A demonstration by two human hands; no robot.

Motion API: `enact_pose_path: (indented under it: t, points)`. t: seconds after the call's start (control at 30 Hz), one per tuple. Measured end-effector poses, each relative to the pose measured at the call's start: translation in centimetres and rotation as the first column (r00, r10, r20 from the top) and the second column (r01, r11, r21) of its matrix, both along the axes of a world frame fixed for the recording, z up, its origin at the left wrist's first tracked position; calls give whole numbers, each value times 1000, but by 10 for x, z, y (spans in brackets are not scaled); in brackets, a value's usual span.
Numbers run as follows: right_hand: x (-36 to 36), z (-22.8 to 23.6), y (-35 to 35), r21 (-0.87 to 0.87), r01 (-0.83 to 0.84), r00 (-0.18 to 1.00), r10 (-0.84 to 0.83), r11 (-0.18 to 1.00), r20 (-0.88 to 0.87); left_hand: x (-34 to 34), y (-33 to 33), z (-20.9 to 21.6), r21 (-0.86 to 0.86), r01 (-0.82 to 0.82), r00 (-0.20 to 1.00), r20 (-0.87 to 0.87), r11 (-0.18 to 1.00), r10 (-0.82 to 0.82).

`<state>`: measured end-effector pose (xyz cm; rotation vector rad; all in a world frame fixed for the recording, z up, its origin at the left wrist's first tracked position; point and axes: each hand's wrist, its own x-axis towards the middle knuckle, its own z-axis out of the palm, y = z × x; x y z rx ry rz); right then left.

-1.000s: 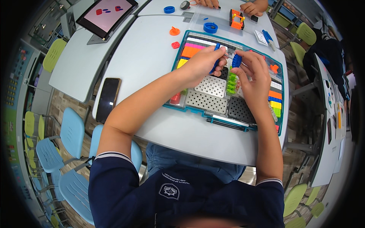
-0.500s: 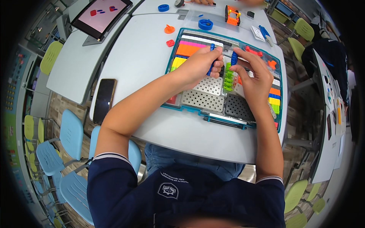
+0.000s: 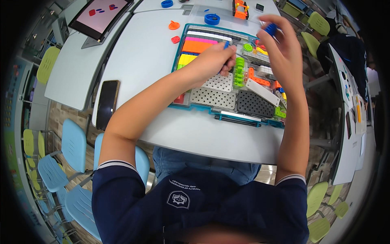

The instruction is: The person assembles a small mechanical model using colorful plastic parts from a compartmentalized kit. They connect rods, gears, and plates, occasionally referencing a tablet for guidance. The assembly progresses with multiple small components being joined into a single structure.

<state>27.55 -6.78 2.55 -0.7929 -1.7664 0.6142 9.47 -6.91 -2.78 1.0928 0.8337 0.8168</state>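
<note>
My left hand (image 3: pixel 214 62) is closed over the parts tray, gripping a narrow blue piece (image 3: pixel 226 45) whose ends poke out above and below the fingers. A thin rod seems to stick out beside it. Raised over the tray's far right part, my right hand (image 3: pixel 281 49) is slightly blurred and pinches a ridged blue wheel (image 3: pixel 270 29) between thumb and fingers. Beneath both hands lies the teal-edged parts tray (image 3: pixel 198 108). It holds a green gear (image 3: pixel 247 47), green toothed parts (image 3: pixel 239 72), an orange angled beam (image 3: pixel 257 77), a white plate (image 3: pixel 262 92) and a dark perforated plate (image 3: pixel 255 104).
A phone (image 3: pixel 108 105) lies at the table's left edge. Beyond the tray are a blue ring (image 3: pixel 212 19), an orange part (image 3: pixel 174 25), a red part (image 3: pixel 175 39) and an orange-and-yellow assembly (image 3: pixel 240 9). A screen (image 3: pixel 101 18) stands far left; blue chairs (image 3: pixel 74 145) are at left.
My right hand has moved away from the left, to the right and farther out, carrying the ridged blue wheel. Parts in the tray's middle are uncovered. My left hand keeps its grip; the view shifted slightly.
</note>
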Motion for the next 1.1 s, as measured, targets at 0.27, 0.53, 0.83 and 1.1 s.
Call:
enact_pose_path:
  t: [0.27,0.53,0.83,1.1]
  points:
    - [-166,-24,107,-4,-91,355,36,996,934,-3,3,-6,108,123,992,-25,987,-121]
    - [-201,-42,130,-13,-52,-21,12,999,1000,-1,6,-8,49,133,989,-72,990,-130]
    - [-129,7,265,206,45,231,-211,978,950,0,6,-9,0,121,987,-108,993,-120]
    - [-82,-69,311,271,233,58,-291,934,955,0,5,-8,-68,126,987,-89,990,-132]
